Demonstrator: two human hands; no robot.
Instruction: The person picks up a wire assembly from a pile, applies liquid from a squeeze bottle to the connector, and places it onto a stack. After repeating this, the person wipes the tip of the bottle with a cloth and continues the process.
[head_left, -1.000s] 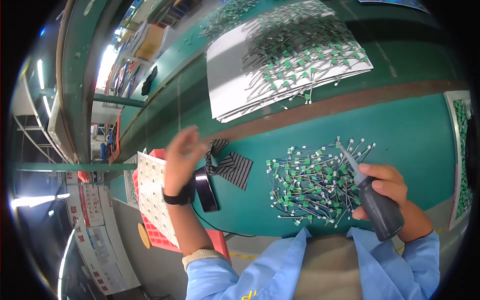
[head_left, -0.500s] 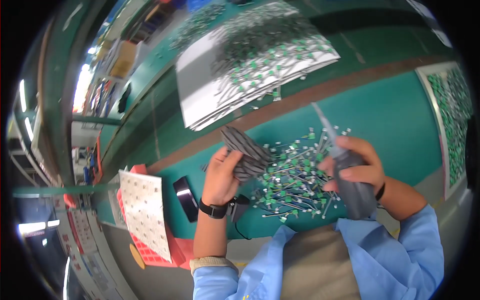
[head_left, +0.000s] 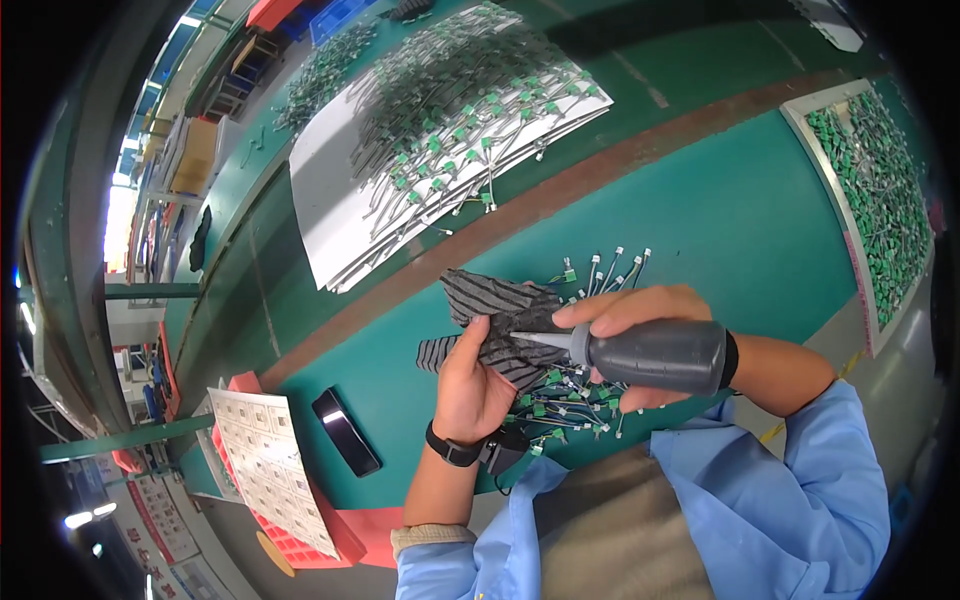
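My left hand (head_left: pixel 474 388) pinches a grey-and-black striped cloth (head_left: pixel 487 298), thumb on top. A dark squeeze bottle (head_left: pixel 662 357) with a long tapered nozzle lies sideways in my right hand (head_left: pixel 640 310), fingers wrapped round it. The nozzle tip points left and rests at the cloth's middle, where the fabric looks darker; whether it presses in I cannot tell. Under and beside both hands lies a loose pile of small green connectors with wires (head_left: pixel 575 405), partly hidden by the cloth and bottle.
Beyond, white sheets (head_left: pixel 325 240) carry many wired green parts. A framed tray (head_left: pixel 835 190) full of similar parts stands at the right. A phone (head_left: pixel 346 432) lies left, near a printed sheet (head_left: pixel 265 450) on a red crate (head_left: pixel 350 535). A small black device (head_left: pixel 503 450) sits by my left wrist.
My right hand has tipped the bottle from upright to sideways and brought its nozzle left onto the cloth. The cloth is spread wider in my left hand. The whole view has shifted.
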